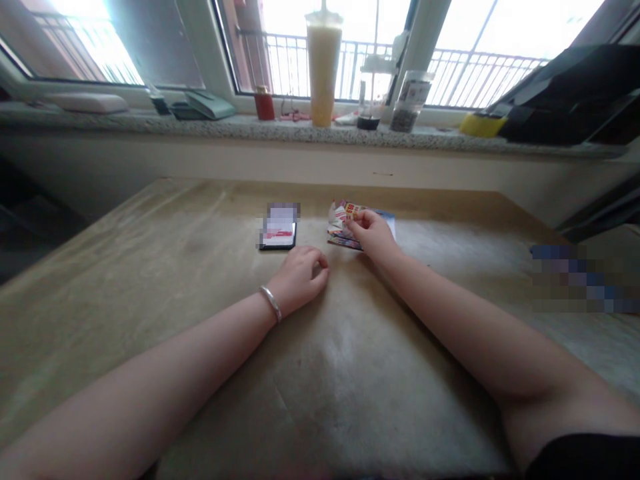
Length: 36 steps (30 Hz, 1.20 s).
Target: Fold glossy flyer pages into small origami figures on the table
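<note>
- Right hand (374, 235): fingers pinched shut on the top edge of a small pile of printed packets (341, 225). The pile lies on the surface (150, 280) at its far middle, partly covered by the hand. Whether the packets are sealed, or what is in them, cannot be told.
- Left hand (301, 275): rests knuckles-up on the surface with its fingers curled loosely in. Nothing shows in its grasp. A silver bracelet (271, 303) sits on the wrist.
- Phone (279, 231): lies flat with its screen lit, just beyond the left hand and just left of the packets. It touches neither.
- Containers on the windowsill (125, 123), well apart from both hands:
  - A tall clear cup (324, 70) with a lid, filled nearly to the top with a pale yellow drink.
  - A small red pot (264, 105) to its left; contents not visible.
  - A clear labelled jar (409, 101) to its right, dark matter in its lower part.
  - A small dark dish (369, 123) between cup and jar.
- Other sill items: a white flat object (87, 103), a green case (211, 105), a yellow item (483, 125) and a large black object (570, 93) at far right.
- Obstructions: nothing lies between the two hands, or between either hand and the phone.
</note>
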Motion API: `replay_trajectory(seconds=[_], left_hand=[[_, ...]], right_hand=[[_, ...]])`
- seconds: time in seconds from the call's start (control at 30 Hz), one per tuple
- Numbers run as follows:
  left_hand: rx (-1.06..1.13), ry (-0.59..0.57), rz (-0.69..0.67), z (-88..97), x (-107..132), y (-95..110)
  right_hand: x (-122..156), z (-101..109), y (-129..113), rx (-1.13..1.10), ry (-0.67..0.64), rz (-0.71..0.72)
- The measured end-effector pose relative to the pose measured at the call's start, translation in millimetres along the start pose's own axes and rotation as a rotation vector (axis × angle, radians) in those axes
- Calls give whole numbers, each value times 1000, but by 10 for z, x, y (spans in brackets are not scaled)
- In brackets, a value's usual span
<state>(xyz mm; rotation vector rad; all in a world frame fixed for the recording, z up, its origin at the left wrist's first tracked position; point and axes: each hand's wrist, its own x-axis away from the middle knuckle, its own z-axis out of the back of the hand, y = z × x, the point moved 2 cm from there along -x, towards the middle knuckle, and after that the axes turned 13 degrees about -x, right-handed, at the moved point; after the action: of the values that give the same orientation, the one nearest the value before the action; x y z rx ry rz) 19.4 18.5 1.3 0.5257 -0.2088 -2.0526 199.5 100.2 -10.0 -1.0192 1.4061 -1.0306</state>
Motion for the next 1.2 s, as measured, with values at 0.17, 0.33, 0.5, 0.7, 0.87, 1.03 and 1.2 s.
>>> replay_trajectory(seconds=[0.17, 0.33, 0.5, 0.7, 0.87, 1.03, 1.2], left_hand=[[-268, -68, -85, -8, 31, 1], [-385, -85, -148, 17, 38, 25], [-414, -92, -154, 29, 35, 29], [-417, -81, -171, 17, 21, 15], [-415, -87, -182, 25, 15, 12], [-414, -114, -201, 51, 19, 18], [-415, -112, -192, 42, 7, 16]], right_hand=[[-247, -206, 86, 336, -41, 63], [-367, -362, 184, 425, -42, 81], [-456, -416, 211, 505, -21, 82], [-439, -445, 205, 595, -26, 80], [-445, -394, 132, 607, -17, 109], [-350, -214, -24, 847, -78, 221], [-73, -4, -77, 1094, -226, 302]])
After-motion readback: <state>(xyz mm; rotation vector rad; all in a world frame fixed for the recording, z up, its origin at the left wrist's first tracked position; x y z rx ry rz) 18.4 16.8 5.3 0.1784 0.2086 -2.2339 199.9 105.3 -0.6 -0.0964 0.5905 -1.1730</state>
